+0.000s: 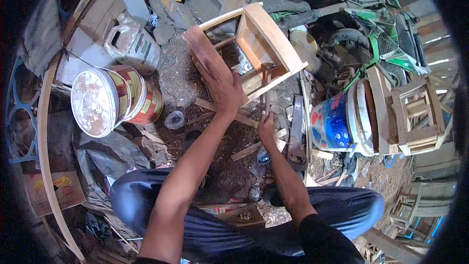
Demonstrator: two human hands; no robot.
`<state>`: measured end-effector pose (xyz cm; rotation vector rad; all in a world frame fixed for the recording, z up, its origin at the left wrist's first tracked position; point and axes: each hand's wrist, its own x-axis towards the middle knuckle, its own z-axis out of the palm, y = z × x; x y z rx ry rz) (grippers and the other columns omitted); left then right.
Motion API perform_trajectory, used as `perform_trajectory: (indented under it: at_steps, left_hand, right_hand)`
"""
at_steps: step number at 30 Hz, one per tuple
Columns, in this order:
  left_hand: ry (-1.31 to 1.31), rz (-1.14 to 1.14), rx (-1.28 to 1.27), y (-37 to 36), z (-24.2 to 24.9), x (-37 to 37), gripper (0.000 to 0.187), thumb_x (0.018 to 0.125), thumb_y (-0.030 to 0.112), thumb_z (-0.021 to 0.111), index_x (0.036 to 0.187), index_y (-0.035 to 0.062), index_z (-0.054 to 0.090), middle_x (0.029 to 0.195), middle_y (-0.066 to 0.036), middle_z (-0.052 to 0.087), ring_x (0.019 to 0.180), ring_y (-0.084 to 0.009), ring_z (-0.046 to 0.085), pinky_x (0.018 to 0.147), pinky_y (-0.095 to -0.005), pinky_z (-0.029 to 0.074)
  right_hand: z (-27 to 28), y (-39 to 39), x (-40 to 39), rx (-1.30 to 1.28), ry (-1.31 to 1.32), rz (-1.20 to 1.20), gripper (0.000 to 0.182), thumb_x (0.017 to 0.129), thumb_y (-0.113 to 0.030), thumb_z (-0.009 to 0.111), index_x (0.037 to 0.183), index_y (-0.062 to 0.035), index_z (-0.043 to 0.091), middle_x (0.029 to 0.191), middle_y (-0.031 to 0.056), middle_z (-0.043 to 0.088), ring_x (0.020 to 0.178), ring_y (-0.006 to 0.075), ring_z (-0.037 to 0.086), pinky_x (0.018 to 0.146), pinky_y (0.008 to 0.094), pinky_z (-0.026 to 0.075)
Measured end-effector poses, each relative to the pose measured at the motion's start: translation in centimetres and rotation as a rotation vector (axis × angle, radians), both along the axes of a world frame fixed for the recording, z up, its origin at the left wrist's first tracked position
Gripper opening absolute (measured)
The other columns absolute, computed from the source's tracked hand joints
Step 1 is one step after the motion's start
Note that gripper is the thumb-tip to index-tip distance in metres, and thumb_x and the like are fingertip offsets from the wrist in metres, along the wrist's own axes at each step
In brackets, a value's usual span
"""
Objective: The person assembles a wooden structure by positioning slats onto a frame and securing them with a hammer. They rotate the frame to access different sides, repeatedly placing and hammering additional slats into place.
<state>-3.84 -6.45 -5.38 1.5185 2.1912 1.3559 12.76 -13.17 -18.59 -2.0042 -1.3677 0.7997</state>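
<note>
A small wooden frame (271,36) with open sides is tilted in front of me, its near-left board (202,46) a darker reddish brown. My left hand (226,92) grips the lower end of that board, fingers lying along its face and thumb at the inner edge. Lower right of it, my right hand (266,128) is closed round the handle of a hammer (267,99). The hammer's head overlaps the frame's lower right rail in this view. Loose wooden strips (227,113) lie on the ground beneath the hands.
On the left stand paint buckets (93,105) and a dirty white jerrycan (132,44). A handsaw (296,139) lies right of my right hand. Farther right are a blue bucket (332,122) and another wooden frame (420,112). Green-and-white plastic parts (373,24) pile up behind.
</note>
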Motion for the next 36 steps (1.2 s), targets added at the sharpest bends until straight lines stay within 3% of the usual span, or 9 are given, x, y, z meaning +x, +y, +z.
perform_trajectory:
  at_steps: [4, 6, 9, 17, 21, 28, 30, 33, 36]
  left_hand:
    - [0.052, -0.009, 0.007, 0.4, -0.2, -0.3, 0.086, 0.085, 0.023, 0.061, 0.142, -0.0091, 0.006, 0.145, -0.038, 0.004, 0.135, -0.0508, 0.014, 0.11, -0.0546, 0.019]
    - [0.075, 0.001, -0.001, 0.5, 0.0, -0.2, 0.084, 0.085, 0.024, 0.06, 0.142, -0.0092, 0.008, 0.145, -0.038, 0.005, 0.135, -0.0508, 0.015, 0.109, -0.0546, 0.02]
    - [0.11, 0.03, -0.031, 0.4, 0.2, -0.4, 0.082, 0.086, 0.026, 0.058, 0.142, -0.0093, 0.01, 0.144, -0.038, 0.008, 0.135, -0.0503, 0.017, 0.109, -0.0546, 0.021]
    - [0.172, 0.045, -0.06, 0.5, 0.2, -0.5, 0.075, 0.092, 0.034, 0.051, 0.14, -0.0106, 0.017, 0.144, -0.037, 0.012, 0.135, -0.049, 0.016, 0.111, -0.0518, 0.016]
    - [0.167, 0.035, -0.095, 0.3, 0.2, -0.5, 0.075, 0.092, 0.033, 0.052, 0.139, -0.0122, 0.017, 0.144, -0.038, 0.013, 0.135, -0.0487, 0.017, 0.111, -0.0524, 0.016]
    - [0.15, 0.035, -0.103, 0.5, 0.4, -0.5, 0.075, 0.091, 0.032, 0.053, 0.139, -0.0125, 0.017, 0.143, -0.039, 0.014, 0.134, -0.0499, 0.018, 0.112, -0.051, 0.016]
    - [0.166, 0.037, -0.095, 0.5, 0.4, -0.4, 0.075, 0.091, 0.032, 0.053, 0.139, -0.0126, 0.017, 0.142, -0.039, 0.015, 0.134, -0.0502, 0.018, 0.112, -0.051, 0.016]
    - [0.183, 0.045, -0.075, 0.9, 0.5, -0.6, 0.075, 0.09, 0.032, 0.053, 0.139, -0.0124, 0.017, 0.142, -0.039, 0.015, 0.133, -0.0506, 0.019, 0.112, -0.0509, 0.017]
    - [0.179, 0.039, -0.082, 0.7, 0.2, -0.7, 0.075, 0.091, 0.033, 0.053, 0.139, -0.012, 0.017, 0.142, -0.039, 0.015, 0.133, -0.0508, 0.019, 0.112, -0.0507, 0.017]
  right_hand:
    - [-1.1, 1.0, 0.6, -0.127, -0.084, 0.016, 0.044, 0.097, -0.036, 0.04, 0.109, 0.0055, 0.05, 0.086, 0.0363, 0.058, 0.086, 0.0503, 0.057, 0.072, 0.0548, 0.043]
    - [-0.9, 1.5, 0.9, -0.026, -0.217, 0.106, 0.041, 0.097, -0.035, 0.042, 0.104, 0.0048, 0.051, 0.077, 0.0341, 0.058, 0.076, 0.0504, 0.058, 0.066, 0.0562, 0.043]
    - [-0.3, 1.7, 0.8, 0.072, -0.131, 0.075, 0.04, 0.096, -0.034, 0.044, 0.101, 0.0047, 0.053, 0.071, 0.0319, 0.058, 0.069, 0.0507, 0.058, 0.061, 0.0562, 0.045]
    - [-2.2, 3.0, 2.4, 0.012, -0.188, 0.162, 0.037, 0.096, -0.033, 0.043, 0.095, 0.0024, 0.052, 0.075, 0.0339, 0.058, 0.075, 0.0515, 0.058, 0.066, 0.0574, 0.045]
    - [-0.5, 2.3, 1.9, -0.094, -0.223, 0.124, 0.043, 0.095, -0.037, 0.041, 0.106, 0.0031, 0.048, 0.079, 0.0329, 0.061, 0.077, 0.0525, 0.058, 0.069, 0.0583, 0.046]
    - [0.8, 3.8, 0.8, -0.158, -0.206, 0.1, 0.032, 0.09, -0.025, 0.046, 0.103, 0.0045, 0.049, 0.085, 0.035, 0.06, 0.083, 0.0512, 0.059, 0.073, 0.0577, 0.047]
    - [-0.6, 4.6, 1.2, -0.18, -0.212, 0.158, 0.04, 0.095, -0.036, 0.042, 0.105, 0.0026, 0.049, 0.084, 0.0356, 0.059, 0.085, 0.053, 0.057, 0.074, 0.0592, 0.044]
    - [0.2, 3.8, 0.7, -0.04, -0.172, 0.135, 0.036, 0.093, -0.028, 0.043, 0.106, 0.0048, 0.047, 0.084, 0.0347, 0.06, 0.081, 0.0507, 0.059, 0.07, 0.0573, 0.046]
    - [-0.6, 2.8, 0.8, -0.164, -0.205, 0.137, 0.037, 0.094, -0.027, 0.043, 0.109, 0.006, 0.047, 0.082, 0.0339, 0.06, 0.08, 0.05, 0.06, 0.069, 0.0566, 0.046]
